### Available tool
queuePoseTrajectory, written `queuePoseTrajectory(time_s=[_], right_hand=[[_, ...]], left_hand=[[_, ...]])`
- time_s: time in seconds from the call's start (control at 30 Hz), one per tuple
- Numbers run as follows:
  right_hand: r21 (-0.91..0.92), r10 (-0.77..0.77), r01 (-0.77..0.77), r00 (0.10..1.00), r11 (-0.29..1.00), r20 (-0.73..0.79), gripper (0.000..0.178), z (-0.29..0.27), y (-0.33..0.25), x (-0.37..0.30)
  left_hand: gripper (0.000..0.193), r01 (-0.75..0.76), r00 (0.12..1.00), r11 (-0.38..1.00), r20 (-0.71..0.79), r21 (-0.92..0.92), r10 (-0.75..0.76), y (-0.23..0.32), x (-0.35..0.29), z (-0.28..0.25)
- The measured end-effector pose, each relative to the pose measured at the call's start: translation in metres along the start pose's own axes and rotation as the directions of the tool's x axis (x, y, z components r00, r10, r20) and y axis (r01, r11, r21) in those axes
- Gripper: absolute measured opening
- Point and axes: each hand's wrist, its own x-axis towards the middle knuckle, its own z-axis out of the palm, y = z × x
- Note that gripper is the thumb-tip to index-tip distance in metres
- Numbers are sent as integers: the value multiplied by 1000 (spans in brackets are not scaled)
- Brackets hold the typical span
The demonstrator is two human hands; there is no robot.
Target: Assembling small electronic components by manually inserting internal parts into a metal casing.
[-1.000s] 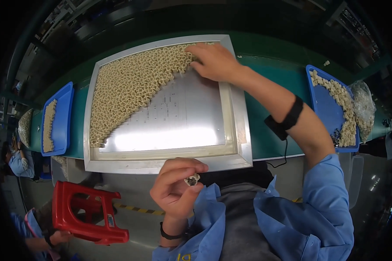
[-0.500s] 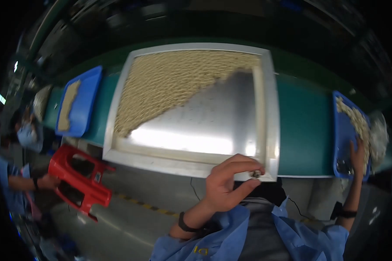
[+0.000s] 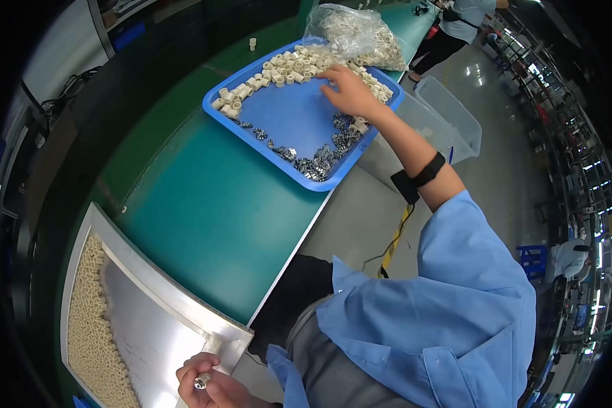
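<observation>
My left hand [image 3: 207, 385] is closed over the corner of a metal-framed tray, pinching a small shiny metal piece [image 3: 201, 381] between thumb and fingers. My right hand [image 3: 350, 92] reaches into a blue tray [image 3: 279, 115]. Its fingertips are at the cream-coloured short plastic tubes [image 3: 296, 68] heaped along the far side, with thumb and forefinger apart. Nothing shows between them. Silvery metal clips [image 3: 323, 160] lie piled along the near side and right corner of the blue tray. Many cream pieces stand packed together in the metal-framed tray [image 3: 163, 292].
A clear bag [image 3: 353, 37] of cream pieces sits behind the blue tray on the green bench [image 3: 217, 197]. One loose tube [image 3: 252, 44] stands on the far ledge. Right of the bench is a clear plastic bin [image 3: 449, 115]. Another person [image 3: 464, 20] stands farther along.
The view has swung right, so the blue tray now lies ahead and the metal-framed tray at lower left. My left hand still holds its piece; my right hand remains in the blue tray.
</observation>
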Motion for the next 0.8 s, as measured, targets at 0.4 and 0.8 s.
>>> queuePoseTrajectory(time_s=[0.4, 0.8], right_hand=[[-247, 124, -109, 991, 963, 48, 31, 73, 7, 68], [-223, -303, 338, 936, 914, 180, 38, 99, 145, 114]], left_hand=[[23, 85, 995, 982, -69, 171, -74, 9, 11, 3], [30, 108, 994, 993, -25, -39, -109, 11, 7, -14]])
